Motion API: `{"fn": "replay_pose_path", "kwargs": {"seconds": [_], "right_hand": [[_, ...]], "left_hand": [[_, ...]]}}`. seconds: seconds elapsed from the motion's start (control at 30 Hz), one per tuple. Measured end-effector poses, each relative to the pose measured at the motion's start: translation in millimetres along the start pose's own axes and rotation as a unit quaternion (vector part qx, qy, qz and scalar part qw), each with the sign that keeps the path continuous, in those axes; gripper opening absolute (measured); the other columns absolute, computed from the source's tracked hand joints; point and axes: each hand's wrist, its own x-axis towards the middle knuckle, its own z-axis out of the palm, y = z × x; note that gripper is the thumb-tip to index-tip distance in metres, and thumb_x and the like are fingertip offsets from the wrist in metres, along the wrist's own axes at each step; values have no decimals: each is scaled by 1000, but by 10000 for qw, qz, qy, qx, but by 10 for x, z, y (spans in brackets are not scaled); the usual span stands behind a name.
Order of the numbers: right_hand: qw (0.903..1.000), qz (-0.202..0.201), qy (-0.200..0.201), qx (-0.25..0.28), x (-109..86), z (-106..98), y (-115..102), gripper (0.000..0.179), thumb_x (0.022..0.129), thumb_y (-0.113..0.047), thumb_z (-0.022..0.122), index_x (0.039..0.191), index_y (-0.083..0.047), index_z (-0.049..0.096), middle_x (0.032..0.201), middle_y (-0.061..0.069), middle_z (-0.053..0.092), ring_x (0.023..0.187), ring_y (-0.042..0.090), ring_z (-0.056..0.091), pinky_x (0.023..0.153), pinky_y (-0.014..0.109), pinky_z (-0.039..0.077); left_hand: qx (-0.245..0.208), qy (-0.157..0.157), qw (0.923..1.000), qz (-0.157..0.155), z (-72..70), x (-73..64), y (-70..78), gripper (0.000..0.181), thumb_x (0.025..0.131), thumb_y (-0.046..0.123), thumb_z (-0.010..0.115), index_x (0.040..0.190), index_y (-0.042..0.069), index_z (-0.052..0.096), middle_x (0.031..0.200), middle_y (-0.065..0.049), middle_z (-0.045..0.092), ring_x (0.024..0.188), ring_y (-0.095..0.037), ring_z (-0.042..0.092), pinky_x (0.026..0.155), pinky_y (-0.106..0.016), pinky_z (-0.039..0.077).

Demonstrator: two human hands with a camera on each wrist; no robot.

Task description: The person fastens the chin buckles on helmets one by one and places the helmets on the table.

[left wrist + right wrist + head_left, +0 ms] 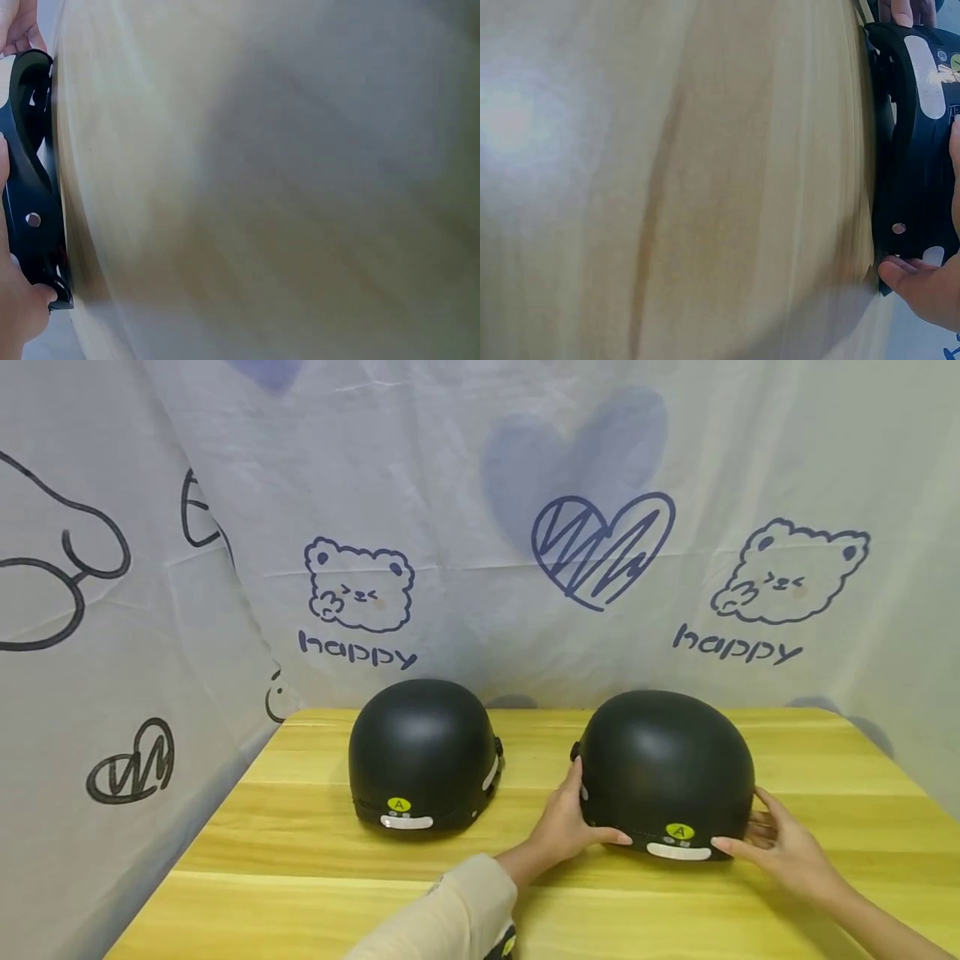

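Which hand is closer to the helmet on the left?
Left. The left hand is right of that helmet; the right hand is farther right, across the held helmet.

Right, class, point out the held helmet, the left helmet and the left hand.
Held helmet (666, 770): head view, middle of its shell.
Left helmet (422, 752): head view, middle of its shell.
Left hand (564, 823): head view, back of the hand.

Left sleeve (438, 917) at six o'clock in head view: cream, loose, creased, cuff (489, 883) just short of wrist. Left hand (566, 822), right hand (789, 852) bare. Right forearm (862, 906), four o'clock, bare.
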Motion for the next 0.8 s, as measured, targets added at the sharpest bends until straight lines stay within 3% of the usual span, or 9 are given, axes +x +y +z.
{"fn": "replay_pose_path", "kwargs": {"seconds": [0.27, 0.63, 0.8], "right_hand": [[9985, -76, 168, -514, 31, -29, 59, 103, 82, -33, 70, 143, 15, 2, 127, 45, 39, 110, 53, 50, 78, 46, 53], [9989, 32, 108, -456, 104, -55, 85, 104, 83, -34, 69, 142, 15, 0, 126, 47, 37, 110, 55, 49, 78, 45, 53], [9984, 23, -32, -559, 119, -99, 72, 105, 84, -35, 68, 142, 14, -4, 126, 49, 34, 109, 57, 49, 79, 50, 52]], "left_hand": [[106, -28, 9999, -65, 87, 80, 7, 119, 64, 39, 83, 150, 6, 8, 154, -13, 20, 138, -26, 31, 108, -40, 36], [377, -54, 9993, -67, 120, 135, 53, 119, 64, 42, 82, 149, 4, 8, 154, -14, 17, 137, -24, 33, 109, -36, 35], [759, -331, 9957, -419, 81, 150, 85, 120, 65, 50, 78, 151, 11, 3, 156, -7, 15, 141, -23, 26, 110, -37, 33]]}}
